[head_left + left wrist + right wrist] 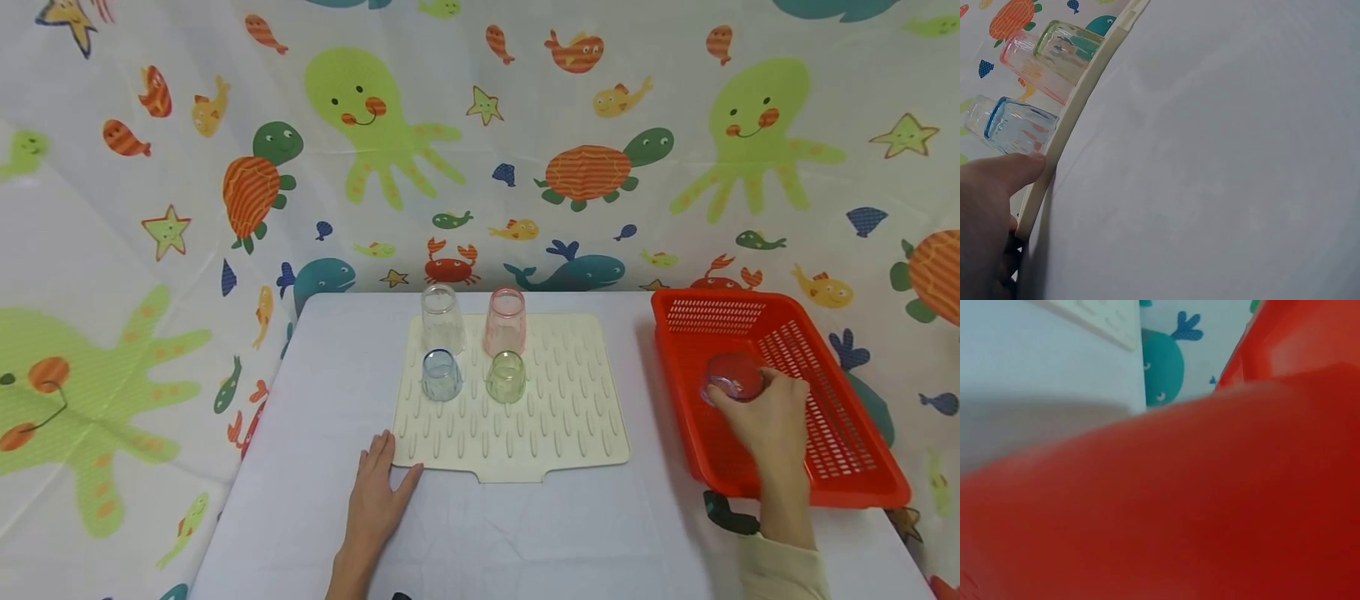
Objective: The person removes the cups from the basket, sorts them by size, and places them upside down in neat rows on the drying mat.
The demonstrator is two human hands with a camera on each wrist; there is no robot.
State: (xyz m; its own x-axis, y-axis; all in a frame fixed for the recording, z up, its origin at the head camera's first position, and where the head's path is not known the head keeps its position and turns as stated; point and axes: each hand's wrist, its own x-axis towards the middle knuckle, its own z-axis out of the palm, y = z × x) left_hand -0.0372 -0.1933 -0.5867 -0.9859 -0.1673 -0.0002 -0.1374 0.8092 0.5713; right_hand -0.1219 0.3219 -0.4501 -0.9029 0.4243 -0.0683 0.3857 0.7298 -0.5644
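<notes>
My right hand (776, 417) reaches into the red basket (693, 442) and grips a clear glass with a purplish rim (733, 375) between thumb and fingers. In the right wrist view the basket's red wall (1179, 500) hides that hand and glass. At the near left corner of the cream drying mat (555, 417), my left hand (377, 492) touches the edge with fingers extended and thumb (1019, 169) spread along the front. Standing on the mat are a tall clear glass (442, 321), a tall pink glass (506, 325), a short blue glass (442, 377) and a short green glass (506, 379).
The basket stands at the right side of the white-covered table (322, 375), with slotted walls. Behind the table hangs a curtain (480, 167) printed with sea animals. A dark strap (731, 512) shows beside my right wrist.
</notes>
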